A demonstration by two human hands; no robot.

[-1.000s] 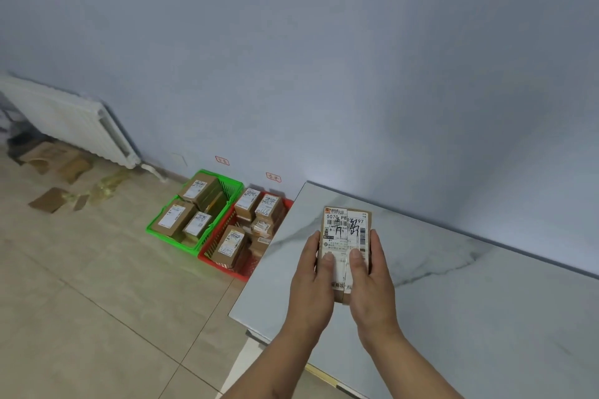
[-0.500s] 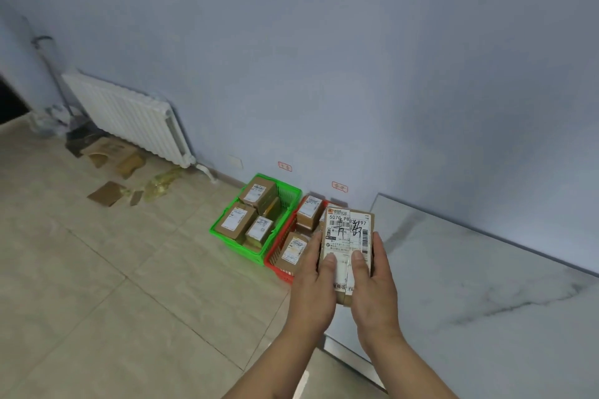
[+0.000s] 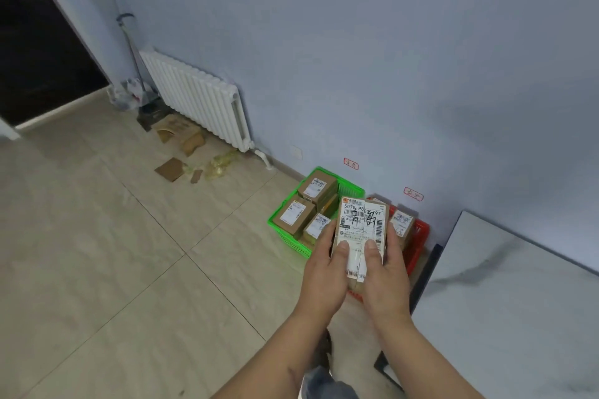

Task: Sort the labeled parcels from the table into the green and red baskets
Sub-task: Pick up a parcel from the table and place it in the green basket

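A brown cardboard parcel point(image 3: 361, 227) with a white shipping label and black handwriting is held upright in front of me. My left hand point(image 3: 325, 272) grips its left side with the thumb on the label, and my right hand point(image 3: 384, 272) grips its right side the same way. Beyond it on the floor stand the green basket point(image 3: 285, 236), holding several labeled parcels, and the red basket point(image 3: 419, 243), also holding parcels and partly hidden behind the parcel and my hands. The marble table point(image 3: 505, 295) is to the right.
Small red-framed tags are stuck on the wall, one above the green basket point(image 3: 351, 164) and one above the red basket point(image 3: 413, 195). A white radiator point(image 3: 197, 97) stands at the left wall, with cardboard scraps point(image 3: 181, 152) on the tiled floor. A dark doorway point(image 3: 39, 42) lies far left.
The view has swung left away from the table, and the parcel in both hands has shifted from over the table edge to in front of the two baskets.
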